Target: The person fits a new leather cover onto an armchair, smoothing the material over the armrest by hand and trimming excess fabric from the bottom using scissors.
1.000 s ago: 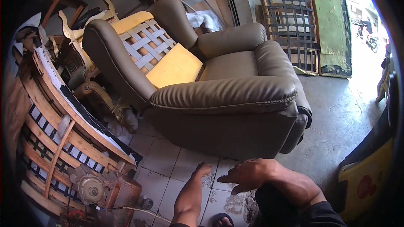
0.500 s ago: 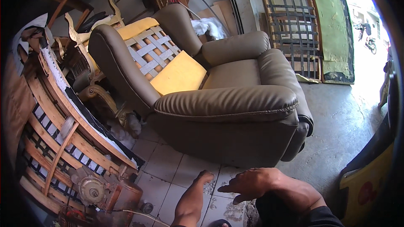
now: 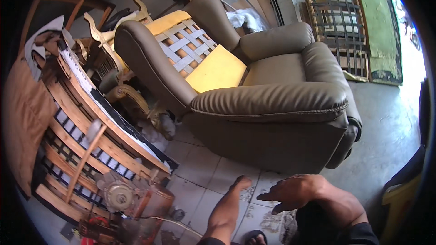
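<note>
Head view: armchair (image 3: pixel 265 140), seemingly heavy, best gripped underneath; my right hand (image 3: pixel 297 191) hung empty, unclenched; left hand (image 3: pixel 243 182), couldn't tell.

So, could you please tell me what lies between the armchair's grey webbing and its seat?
The head view shows a yellow panel between webbing and seat.

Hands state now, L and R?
Left hand: open or closed can't be told; no object visible in it.
Right hand: open, fingers extended, no object visible in it.
</note>
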{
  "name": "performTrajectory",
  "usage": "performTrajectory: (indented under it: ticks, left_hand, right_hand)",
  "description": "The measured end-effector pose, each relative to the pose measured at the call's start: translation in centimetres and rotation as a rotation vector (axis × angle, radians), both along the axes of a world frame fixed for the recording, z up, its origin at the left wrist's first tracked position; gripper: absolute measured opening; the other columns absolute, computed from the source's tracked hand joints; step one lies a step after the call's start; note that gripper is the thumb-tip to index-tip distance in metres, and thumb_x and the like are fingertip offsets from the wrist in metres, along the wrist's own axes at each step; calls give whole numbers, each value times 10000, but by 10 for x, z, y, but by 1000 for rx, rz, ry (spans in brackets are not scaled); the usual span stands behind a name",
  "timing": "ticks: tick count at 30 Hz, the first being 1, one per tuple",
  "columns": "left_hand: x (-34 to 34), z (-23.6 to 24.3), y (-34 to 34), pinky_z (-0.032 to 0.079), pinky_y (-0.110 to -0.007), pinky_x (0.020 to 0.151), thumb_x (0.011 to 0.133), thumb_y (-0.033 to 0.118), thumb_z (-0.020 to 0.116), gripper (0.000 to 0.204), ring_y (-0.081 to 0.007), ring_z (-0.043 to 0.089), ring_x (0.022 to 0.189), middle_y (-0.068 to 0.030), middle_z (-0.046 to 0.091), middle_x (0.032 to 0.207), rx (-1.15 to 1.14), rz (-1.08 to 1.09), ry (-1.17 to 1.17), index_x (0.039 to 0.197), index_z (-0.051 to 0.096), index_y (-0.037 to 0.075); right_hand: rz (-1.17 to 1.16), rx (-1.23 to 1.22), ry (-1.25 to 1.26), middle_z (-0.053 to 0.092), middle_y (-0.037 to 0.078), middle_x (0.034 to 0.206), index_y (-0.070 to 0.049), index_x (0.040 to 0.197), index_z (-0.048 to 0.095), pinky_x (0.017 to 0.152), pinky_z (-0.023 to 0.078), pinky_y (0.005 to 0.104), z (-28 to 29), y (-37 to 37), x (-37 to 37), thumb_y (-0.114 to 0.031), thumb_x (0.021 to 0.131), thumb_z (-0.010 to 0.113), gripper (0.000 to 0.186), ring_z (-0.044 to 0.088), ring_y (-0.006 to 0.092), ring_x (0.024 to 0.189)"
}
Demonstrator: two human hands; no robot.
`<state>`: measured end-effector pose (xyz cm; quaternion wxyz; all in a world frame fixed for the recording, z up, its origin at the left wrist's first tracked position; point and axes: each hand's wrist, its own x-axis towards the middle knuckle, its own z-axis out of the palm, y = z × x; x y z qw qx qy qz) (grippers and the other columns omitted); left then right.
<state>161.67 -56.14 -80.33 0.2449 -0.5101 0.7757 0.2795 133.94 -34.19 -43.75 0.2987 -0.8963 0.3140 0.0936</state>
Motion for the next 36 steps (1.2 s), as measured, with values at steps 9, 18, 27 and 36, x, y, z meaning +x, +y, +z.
performTrajectory:
  ticks: [9,18,27,36]
  left_hand:
    - [-87,27,3,559,-364,662,861,318,584,319,-164,692,866,-31,713,1016,95,202,51,1133,674,178]
    - [-58,15,0,552,-359,659,821,301,622,327,-151,672,846,-6,703,990,88,266,79,1125,685,197]
    - [-73,25,1,538,-350,605,843,276,569,285,-158,668,785,-48,703,934,55,156,55,1084,683,177]
    - [-38,22,6,511,-345,568,835,345,597,312,-176,652,734,-74,702,861,59,161,31,1049,682,134]
  right_hand:
    - [-117,-10,82,586,212,1340,-155,1540,326,1053,454,473,13,17,-19,-453,1006,515,640,560,388,1241]
    - [-87,-63,-31,636,196,1239,-176,1511,366,1011,476,495,2,13,-14,-419,985,557,609,597,372,1183]
    - [-85,-27,60,579,212,1352,-159,1542,323,1061,450,474,14,17,-17,-444,1001,527,645,558,390,1245]
    - [-30,-28,13,580,225,1346,-161,1542,325,1062,449,474,7,7,-10,-442,1001,527,642,558,397,1242]
